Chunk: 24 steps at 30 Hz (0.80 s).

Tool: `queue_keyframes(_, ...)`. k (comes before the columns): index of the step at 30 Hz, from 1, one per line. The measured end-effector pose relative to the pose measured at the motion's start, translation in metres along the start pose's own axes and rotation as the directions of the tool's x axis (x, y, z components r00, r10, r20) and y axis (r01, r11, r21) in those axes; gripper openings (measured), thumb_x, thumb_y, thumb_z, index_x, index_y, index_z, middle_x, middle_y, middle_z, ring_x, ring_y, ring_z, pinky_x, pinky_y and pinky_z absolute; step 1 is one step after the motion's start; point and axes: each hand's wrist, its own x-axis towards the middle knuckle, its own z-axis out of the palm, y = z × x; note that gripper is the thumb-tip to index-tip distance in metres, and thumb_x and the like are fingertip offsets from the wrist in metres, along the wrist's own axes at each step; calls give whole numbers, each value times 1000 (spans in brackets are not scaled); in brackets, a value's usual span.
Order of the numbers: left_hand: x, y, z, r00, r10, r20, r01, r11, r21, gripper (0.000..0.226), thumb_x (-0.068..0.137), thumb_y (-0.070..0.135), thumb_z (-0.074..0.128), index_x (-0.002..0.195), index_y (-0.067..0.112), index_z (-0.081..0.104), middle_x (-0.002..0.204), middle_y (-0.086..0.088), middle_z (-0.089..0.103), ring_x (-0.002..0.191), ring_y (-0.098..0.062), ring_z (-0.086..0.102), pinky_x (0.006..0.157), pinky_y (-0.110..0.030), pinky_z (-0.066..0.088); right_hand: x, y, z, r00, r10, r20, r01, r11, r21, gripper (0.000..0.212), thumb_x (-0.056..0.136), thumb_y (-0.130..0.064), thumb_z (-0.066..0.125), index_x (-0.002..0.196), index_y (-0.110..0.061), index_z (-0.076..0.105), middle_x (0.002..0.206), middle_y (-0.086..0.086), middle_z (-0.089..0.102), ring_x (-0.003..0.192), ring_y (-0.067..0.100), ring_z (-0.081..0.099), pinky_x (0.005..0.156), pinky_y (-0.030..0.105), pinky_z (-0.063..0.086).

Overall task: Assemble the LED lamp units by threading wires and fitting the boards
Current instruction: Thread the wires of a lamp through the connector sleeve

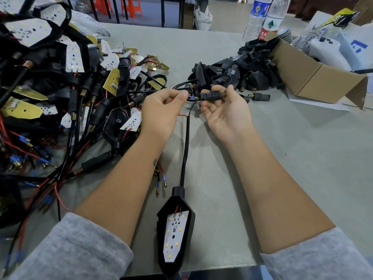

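Lamp housing (pixel 176 231) lies lengthwise, cable (pixel 186 142) running away toward hands.

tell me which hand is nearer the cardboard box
Right. The right hand holds a black stem just left of the cardboard box; the left hand, pinching the wire tip, is farther left.
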Motion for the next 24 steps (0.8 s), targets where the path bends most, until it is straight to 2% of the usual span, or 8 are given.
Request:
queue_keyframes(7,1,-3,0,1000,0,-9,0,1000,4,18,91,26,66,72,26,68,72,-12,50,69,-22,44,68,-34,41,-2,0,0,1000,-5,14,5,999,-38,47,107,-32,26,80,-7,55,77,15,65,58,20,52,60,27,47)
queue_keyframes(12,2,-4,0,1000,-4,-24,5,1000,20,20,90,29,67,70,28,66,69,-11,50,67,-20,45,57,-28,37,-2,-1,1,1000,-5,10,5,999,-41,47,107,-32,26,81,-7,55,78,15,64,58,20,52,60,26,47)
queue_keyframes(17,1,-5,1,1000,26,-6,-26,999,35,17,90,24,68,73,27,67,69,-14,48,67,-23,42,67,-40,45,-1,1,1,999,-25,27,26,998,-50,46,107,-32,26,82,-8,55,79,14,63,58,19,52,61,26,47)
queue_keyframes(20,0,-5,2,999,49,20,-51,996,71,17,89,22,70,72,24,67,65,-15,47,64,-21,39,64,-31,35,0,0,0,999,-43,23,44,998,-38,45,107,-33,26,82,-8,55,78,13,64,60,18,54,61,24,50)
queue_keyframes(24,-1,-4,2,998,41,46,-45,995,87,14,87,22,71,74,23,69,59,-4,42,61,-17,36,61,-27,31,0,0,0,999,-41,24,42,998,-39,46,107,-33,26,83,-8,56,80,13,64,62,18,56,61,24,51)
